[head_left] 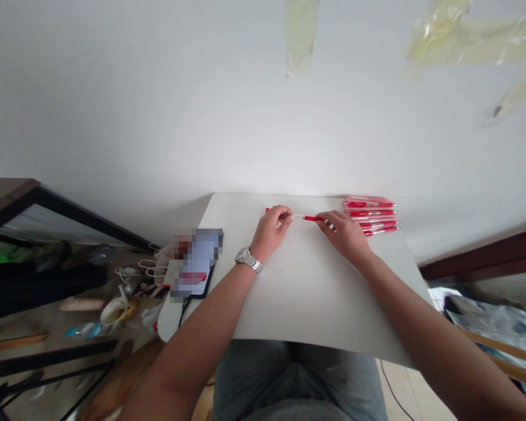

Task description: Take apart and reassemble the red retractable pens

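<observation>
Over the far part of the white table, my left hand (275, 225) is closed in a pinch on the clear end of a thin pen refill. My right hand (345, 234), also closed, grips a red pen part (312, 218) that lines up with this clear end. I cannot tell whether the two are one piece or one sits inside the other. Just behind my left fingers shows another small red piece (267, 209), mostly hidden. Several red pens (372, 213) lie side by side to the right, partly behind my right hand, their metal tips pointing right.
A phone (197, 263) with a blurred screen and a cable rests at the left edge of the white table (289, 304). The wall (254, 117) rises behind it. On the floor at left are a cup (114, 311) and a bottle (84, 331); plastic bags (499, 321) lie at right.
</observation>
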